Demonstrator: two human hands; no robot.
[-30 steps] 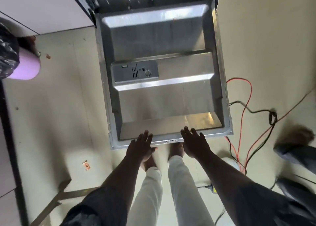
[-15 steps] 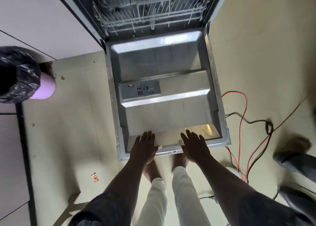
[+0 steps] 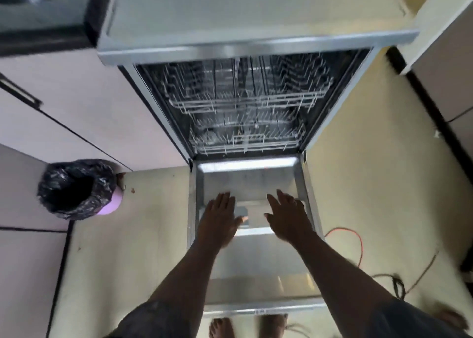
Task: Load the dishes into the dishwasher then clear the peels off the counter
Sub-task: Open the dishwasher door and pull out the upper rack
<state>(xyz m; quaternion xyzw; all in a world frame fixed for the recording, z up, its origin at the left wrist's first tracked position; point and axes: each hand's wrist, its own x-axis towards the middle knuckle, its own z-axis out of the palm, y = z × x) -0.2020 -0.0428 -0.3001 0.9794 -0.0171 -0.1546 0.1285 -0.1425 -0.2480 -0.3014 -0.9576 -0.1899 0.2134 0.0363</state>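
Both hands are off the front lip. Left hand [image 3: 218, 221] and right hand [image 3: 288, 218] are now further in, over the middle of the dishwasher door [image 3: 256, 261], fingers straight. The view has tilted up: racks [image 3: 243, 102] and counter [image 3: 256, 9] are now visible.

The floor [image 3: 371, 184] was pale cream. Pale cabinets [image 3: 76, 112] stood at the left, with a pink bin [image 3: 74, 189] lined with a black bag just beside them. At the right lay an orange cable [image 3: 358, 237] and a black cable [image 3: 398, 286]; a dark skirting [image 3: 435, 112] ran along that side.

Home kitchen — open dishwasher [image 3: 245, 112], cabinets [image 3: 76, 112], lined bin [image 3: 74, 189], counter [image 3: 256, 7]
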